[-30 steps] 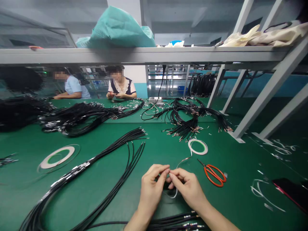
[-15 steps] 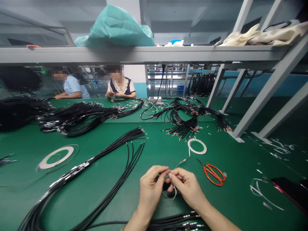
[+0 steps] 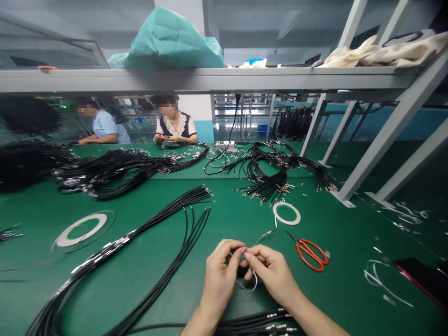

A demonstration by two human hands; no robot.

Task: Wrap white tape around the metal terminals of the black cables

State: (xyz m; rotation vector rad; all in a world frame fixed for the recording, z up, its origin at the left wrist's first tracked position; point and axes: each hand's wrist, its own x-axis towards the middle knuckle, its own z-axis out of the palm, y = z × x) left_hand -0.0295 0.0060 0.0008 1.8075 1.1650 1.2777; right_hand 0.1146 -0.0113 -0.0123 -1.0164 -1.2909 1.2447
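A thin white strip (image 3: 255, 281), perhaps tape, hangs in a small slack loop, one end trailing up and right.

Table mat (image 3: 245, 219) was plain green, no pattern. Cable bundles (image 3: 168, 212) were black with silvery ends. Scissors (image 3: 310, 254) had orange handles. Small tape roll (image 3: 287, 213) and large tape roll (image 3: 82, 228) were white, with green mat showing through the middles. Thin strip (image 3: 255, 280) was white. Bag (image 3: 171, 42) up top was teal, shelf (image 3: 210, 79) light grey, cloth (image 3: 385, 51) cream. Scraps (image 3: 388, 291) were white. Flat item (image 3: 423, 277) at far right was dark with a red edge.
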